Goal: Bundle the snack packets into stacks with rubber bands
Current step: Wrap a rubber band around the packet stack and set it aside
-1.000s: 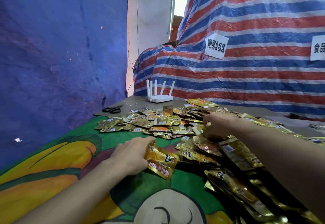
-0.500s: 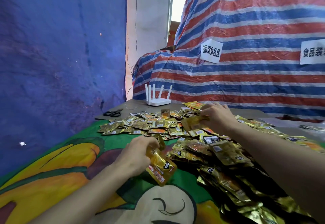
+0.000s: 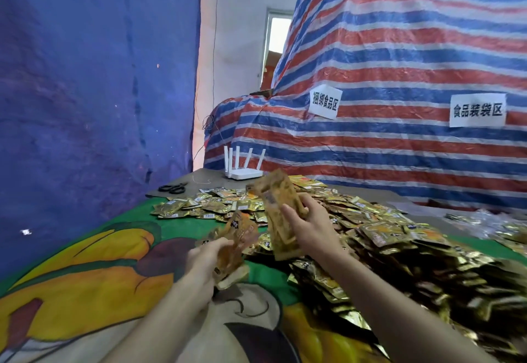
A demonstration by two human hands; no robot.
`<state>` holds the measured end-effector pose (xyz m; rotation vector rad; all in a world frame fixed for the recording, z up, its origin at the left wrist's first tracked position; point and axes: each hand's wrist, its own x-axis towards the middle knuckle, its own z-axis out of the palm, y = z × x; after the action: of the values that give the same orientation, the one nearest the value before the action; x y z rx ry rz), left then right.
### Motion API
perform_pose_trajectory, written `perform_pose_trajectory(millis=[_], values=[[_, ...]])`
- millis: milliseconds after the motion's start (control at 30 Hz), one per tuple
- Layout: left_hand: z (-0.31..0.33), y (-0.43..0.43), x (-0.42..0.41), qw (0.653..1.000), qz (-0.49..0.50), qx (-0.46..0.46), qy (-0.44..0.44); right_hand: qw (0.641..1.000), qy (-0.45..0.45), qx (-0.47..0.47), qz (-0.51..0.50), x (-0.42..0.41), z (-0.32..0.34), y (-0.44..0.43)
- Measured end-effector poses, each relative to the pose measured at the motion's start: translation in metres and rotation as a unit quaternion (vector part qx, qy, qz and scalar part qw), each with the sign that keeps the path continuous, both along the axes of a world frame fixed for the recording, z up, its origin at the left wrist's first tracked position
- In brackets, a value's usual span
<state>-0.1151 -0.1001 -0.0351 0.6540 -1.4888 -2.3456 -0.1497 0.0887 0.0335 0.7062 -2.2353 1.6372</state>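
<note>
Gathering step: the left hand (image 3: 208, 257) grips one glossy golden foil snack packet (image 3: 238, 235), and the right hand (image 3: 310, 227) grips more golden packets (image 3: 278, 205). The next move is probably to square them into one stack.

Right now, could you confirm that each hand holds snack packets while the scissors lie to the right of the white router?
Not quite: the head view shows the scissors lying to the left of the white router, not the right. The rest stands: the left hand and the right hand each hold snack packets.

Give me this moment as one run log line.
step: gathering | left hand: grips packet | right hand: grips raised packets | pile: unbundled
</note>
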Motion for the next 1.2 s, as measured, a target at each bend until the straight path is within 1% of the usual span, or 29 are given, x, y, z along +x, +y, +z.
perform_pose_trajectory(millis=[67,100,167,267,367,433,533,700,800,867,933,1033,1100,1200], values=[[-0.005,0.006,0.003,0.997,-0.007,0.072,0.013,0.993,-0.071,-0.09,0.007,0.01,-0.008,0.001],[-0.008,0.008,0.003,0.996,-0.007,0.088,0.016,0.988,-0.094,-0.122,0.007,0.012,-0.012,0.003],[-0.012,0.012,0.0,0.996,0.002,0.083,0.025,0.977,-0.117,-0.177,0.017,0.017,-0.021,0.006],[-0.013,0.015,-0.004,0.997,0.018,0.058,0.057,0.959,-0.128,-0.25,0.044,0.024,-0.04,0.008],[-0.011,0.019,-0.002,0.994,-0.017,0.066,0.086,0.943,-0.151,-0.291,0.065,0.026,-0.057,0.007],[-0.013,0.022,-0.001,0.993,-0.05,0.064,0.084,0.941,-0.156,-0.289,0.082,0.023,-0.06,0.007],[-0.016,0.03,0.001,0.992,-0.094,0.025,0.082,0.944,-0.172,-0.261,0.107,0.021,-0.063,0.009],[-0.017,0.034,-0.001,0.988,-0.12,0.004,0.092,0.959,-0.17,-0.201,0.104,0.025,-0.074,0.007],[-0.02,0.037,-0.002,0.982,-0.084,-0.088,0.145,0.974,-0.135,-0.175,0.047,0.027,-0.075,0.003],[-0.021,0.037,-0.001,0.97,-0.108,-0.122,0.182,0.978,-0.104,-0.177,0.023,0.027,-0.074,0.001],[-0.023,0.038,0.0,0.953,-0.144,-0.169,0.204,0.982,-0.088,-0.168,0.023,0.03,-0.073,0.0],[-0.028,0.043,0.001,0.928,-0.18,-0.257,0.201,0.992,-0.044,-0.115,0.003,0.032,-0.074,0.0],[-0.027,0.049,0.004,0.927,-0.166,-0.272,0.197,0.993,-0.038,-0.115,-0.002,0.034,-0.075,-0.003],[-0.023,0.054,0.007,0.934,-0.105,-0.263,0.217,0.991,-0.027,-0.13,-0.005,0.038,-0.076,-0.012]])
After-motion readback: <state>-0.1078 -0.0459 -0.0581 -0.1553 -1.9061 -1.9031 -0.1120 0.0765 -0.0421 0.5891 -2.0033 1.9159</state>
